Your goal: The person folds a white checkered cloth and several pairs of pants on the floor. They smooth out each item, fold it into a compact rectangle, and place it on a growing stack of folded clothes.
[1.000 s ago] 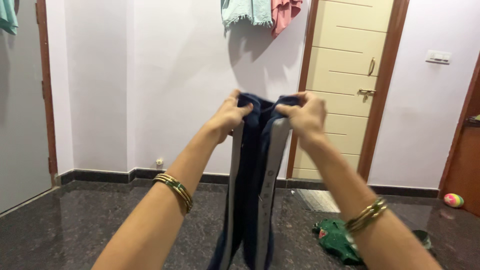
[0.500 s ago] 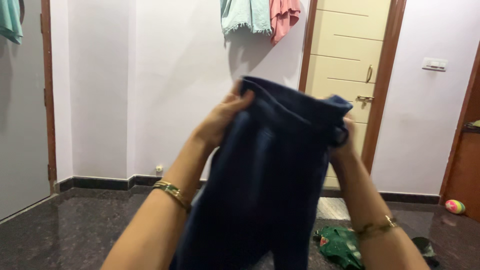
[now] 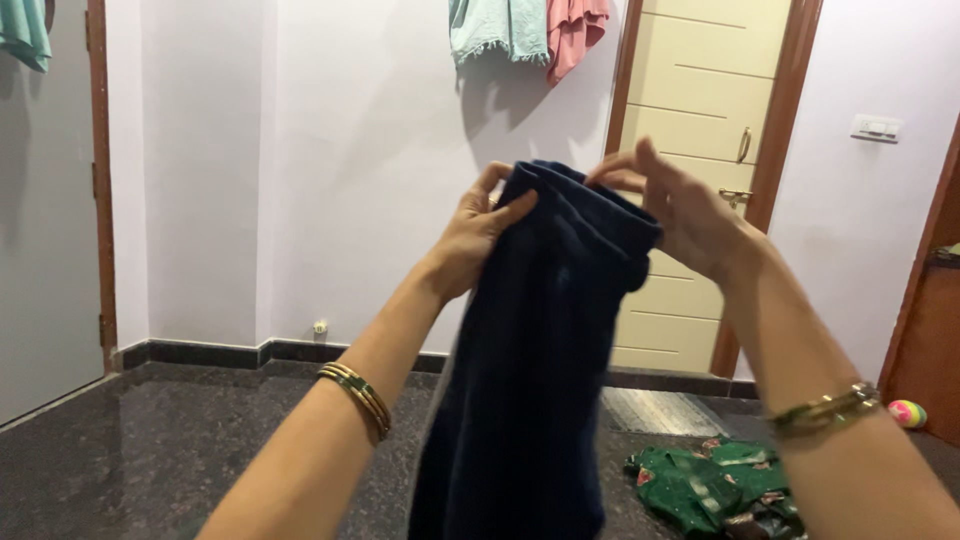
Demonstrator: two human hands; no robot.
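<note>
Holding: a dark blue garment (image 3: 535,380) is held up in the air by its top edge, in front of a pale wall (image 3: 350,180).
Far left: a grey door (image 3: 45,230) with a brown frame; a teal cloth (image 3: 25,30) hangs at its top corner.
Left hand: the left hand (image 3: 480,235) pinches the garment's top left corner, thumb in front of the cloth and fingers curled behind it. Gold bangles (image 3: 358,398) sit on that forearm.
Garment: it hangs straight down between the two arms, bunched in soft folds at the top, and runs out of view at the bottom edge.
Above: a light teal towel (image 3: 498,28) and a pink towel (image 3: 577,30) hang side by side high on the wall.
Right hand: the right hand (image 3: 680,210) touches the garment's top right corner, fingers loosely spread and bent; a firm grip cannot be told. A gold bangle (image 3: 828,408) is on that wrist.
Behind: a cream door (image 3: 700,120) with a brown frame.
Floor: dark speckled stone floor (image 3: 130,440); a green patterned cloth (image 3: 715,485) lies crumpled near the lower right, and a small bright ball (image 3: 906,413) rests by the right edge.
</note>
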